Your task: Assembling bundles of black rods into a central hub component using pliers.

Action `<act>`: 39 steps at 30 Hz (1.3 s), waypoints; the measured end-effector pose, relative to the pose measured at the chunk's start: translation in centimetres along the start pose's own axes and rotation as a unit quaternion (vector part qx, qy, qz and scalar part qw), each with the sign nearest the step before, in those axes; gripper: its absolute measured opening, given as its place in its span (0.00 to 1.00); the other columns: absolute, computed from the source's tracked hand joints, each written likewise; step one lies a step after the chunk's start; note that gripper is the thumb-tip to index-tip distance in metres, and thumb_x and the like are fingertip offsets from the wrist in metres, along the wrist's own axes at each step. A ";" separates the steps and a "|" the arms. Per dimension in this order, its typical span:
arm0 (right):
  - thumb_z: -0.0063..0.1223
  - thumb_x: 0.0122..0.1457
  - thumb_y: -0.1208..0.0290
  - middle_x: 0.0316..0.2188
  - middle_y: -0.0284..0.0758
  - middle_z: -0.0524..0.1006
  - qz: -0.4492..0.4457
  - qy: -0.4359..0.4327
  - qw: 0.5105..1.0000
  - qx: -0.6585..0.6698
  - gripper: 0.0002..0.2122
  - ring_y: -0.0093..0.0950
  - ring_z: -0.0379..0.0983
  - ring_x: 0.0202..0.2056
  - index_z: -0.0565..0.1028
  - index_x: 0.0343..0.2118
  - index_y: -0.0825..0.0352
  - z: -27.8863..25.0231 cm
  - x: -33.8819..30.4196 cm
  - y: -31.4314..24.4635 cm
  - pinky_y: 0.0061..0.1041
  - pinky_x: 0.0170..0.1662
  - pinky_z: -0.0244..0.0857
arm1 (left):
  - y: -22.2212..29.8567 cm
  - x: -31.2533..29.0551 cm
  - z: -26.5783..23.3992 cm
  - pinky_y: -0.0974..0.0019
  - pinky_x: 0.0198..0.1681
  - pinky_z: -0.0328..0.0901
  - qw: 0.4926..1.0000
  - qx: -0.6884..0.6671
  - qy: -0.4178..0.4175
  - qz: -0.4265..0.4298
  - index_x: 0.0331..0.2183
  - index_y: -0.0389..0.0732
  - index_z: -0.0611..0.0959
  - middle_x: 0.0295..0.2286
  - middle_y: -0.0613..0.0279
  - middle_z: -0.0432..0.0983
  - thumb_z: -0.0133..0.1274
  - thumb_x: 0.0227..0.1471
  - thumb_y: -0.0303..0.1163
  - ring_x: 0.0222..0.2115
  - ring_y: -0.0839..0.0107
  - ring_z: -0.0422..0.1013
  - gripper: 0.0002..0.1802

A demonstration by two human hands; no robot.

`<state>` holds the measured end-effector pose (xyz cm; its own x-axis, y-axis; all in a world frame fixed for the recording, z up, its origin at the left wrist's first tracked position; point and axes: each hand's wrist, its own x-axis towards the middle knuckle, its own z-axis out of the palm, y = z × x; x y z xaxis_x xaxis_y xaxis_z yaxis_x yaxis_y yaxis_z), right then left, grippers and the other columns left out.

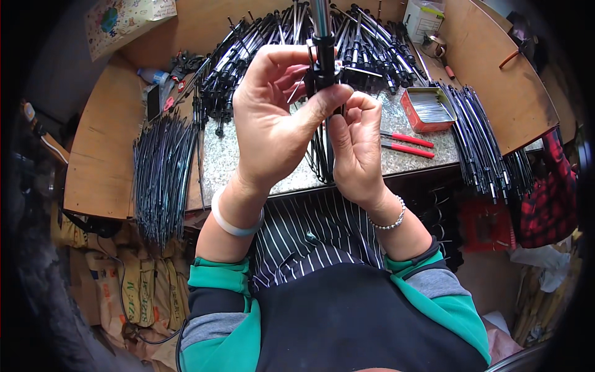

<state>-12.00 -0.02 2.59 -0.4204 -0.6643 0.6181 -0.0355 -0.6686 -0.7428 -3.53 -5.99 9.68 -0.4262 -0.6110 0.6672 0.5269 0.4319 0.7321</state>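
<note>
An umbrella frame (323, 48) stands upright before me, with a shiny metal shaft, a black plastic hub and thin dark ribs hanging below. My left hand (271, 127) curls round the hub from the left, thumb pressed against its front. Just below and to the right, my right hand (359, 146) is closed, thumb against bent fingers, at the ribs under the hub. A thin metal wire sticks out to the right of the hub. What lies between the right fingertips is too small to make out.
More umbrella frames (242, 68) are heaped at the back. Bundles of dark ribs lie at the left (162, 177) and right (480, 136) edges. Right of my hands are red-handled pliers (409, 141) and a red tin (411, 113) of thin wires. A phone (153, 102) lies far left.
</note>
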 end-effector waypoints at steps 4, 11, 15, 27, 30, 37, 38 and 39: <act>0.46 0.59 0.75 0.33 0.31 0.66 0.019 -0.003 1.000 -0.003 0.11 0.15 0.62 0.32 0.59 0.40 0.67 -0.2 -0.1 -0.5 0.15 0.36 0.58 | 0.0 -0.7 -0.5 0.72 0.38 0.68 0.999 0.038 0.009 0.021 0.37 0.34 0.72 0.35 0.62 0.71 0.59 0.40 0.17 0.36 0.75 0.71 0.19; 0.53 0.54 0.80 0.34 0.33 0.68 0.033 -0.036 0.988 0.149 0.10 0.18 0.67 0.37 0.64 0.35 0.67 -1.1 0.3 -0.6 0.19 0.42 0.62 | 0.1 -0.4 -1.6 0.69 0.40 0.69 0.997 -0.042 -0.043 0.044 0.37 0.31 0.73 0.34 0.50 0.75 0.59 0.41 0.18 0.35 0.71 0.72 0.17; 0.54 0.52 0.81 0.35 0.36 0.72 0.070 -0.095 0.968 0.223 0.07 0.20 0.69 0.38 0.67 0.30 0.68 -3.0 1.3 -0.6 0.21 0.44 0.65 | 0.7 -0.4 -1.7 0.67 0.41 0.68 0.994 -0.085 -0.072 0.025 0.36 0.31 0.72 0.34 0.49 0.74 0.58 0.42 0.18 0.35 0.68 0.73 0.16; 0.56 0.49 0.83 0.34 0.38 0.74 0.085 -0.097 0.962 0.241 0.09 0.23 0.72 0.37 0.70 0.33 0.71 -3.1 1.2 -1.1 0.23 0.42 0.68 | 0.6 -0.2 -1.6 0.67 0.40 0.68 0.995 -0.063 -0.081 0.017 0.35 0.34 0.69 0.34 0.50 0.74 0.58 0.43 0.19 0.36 0.69 0.72 0.17; 0.56 0.48 0.84 0.34 0.38 0.74 0.092 -0.100 0.963 0.231 0.11 0.23 0.71 0.37 0.71 0.35 0.71 -3.0 1.3 -1.4 0.22 0.42 0.68 | 0.8 -0.2 -1.5 0.67 0.40 0.68 0.993 -0.078 -0.088 -0.001 0.34 0.35 0.68 0.34 0.51 0.73 0.58 0.42 0.19 0.36 0.68 0.72 0.17; 0.55 0.47 0.87 0.40 0.41 0.69 -0.230 -0.061 0.961 -0.140 0.22 0.31 0.67 0.42 0.70 0.47 0.70 -2.8 -0.3 0.0 0.26 0.46 0.62 | 0.6 -0.5 -1.3 0.69 0.39 0.68 0.995 -0.036 -0.080 0.041 0.33 0.36 0.67 0.33 0.52 0.72 0.59 0.40 0.17 0.36 0.69 0.71 0.18; 0.52 0.48 0.89 0.41 0.43 0.68 -0.244 -0.071 0.957 -0.141 0.21 0.31 0.67 0.43 0.68 0.47 0.72 -2.9 -0.3 0.0 0.26 0.46 0.61 | 0.8 -0.6 -1.2 0.69 0.39 0.68 0.995 -0.054 -0.080 0.025 0.32 0.36 0.67 0.32 0.53 0.72 0.59 0.40 0.17 0.35 0.69 0.71 0.18; 0.52 0.48 0.89 0.41 0.43 0.68 -0.244 -0.071 0.957 -0.141 0.21 0.31 0.67 0.43 0.68 0.47 0.72 -2.8 -0.3 0.0 0.26 0.46 0.61 | 0.8 -0.6 -1.2 0.69 0.39 0.68 0.994 -0.072 -0.079 0.008 0.32 0.37 0.67 0.32 0.54 0.71 0.59 0.40 0.16 0.35 0.70 0.71 0.19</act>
<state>-14.44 1.14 1.68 -0.1652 -0.3473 0.9231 -0.4473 -0.8077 -0.3840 -1.96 -6.01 9.71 -0.5214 -0.4871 0.7006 0.6294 0.3348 0.7012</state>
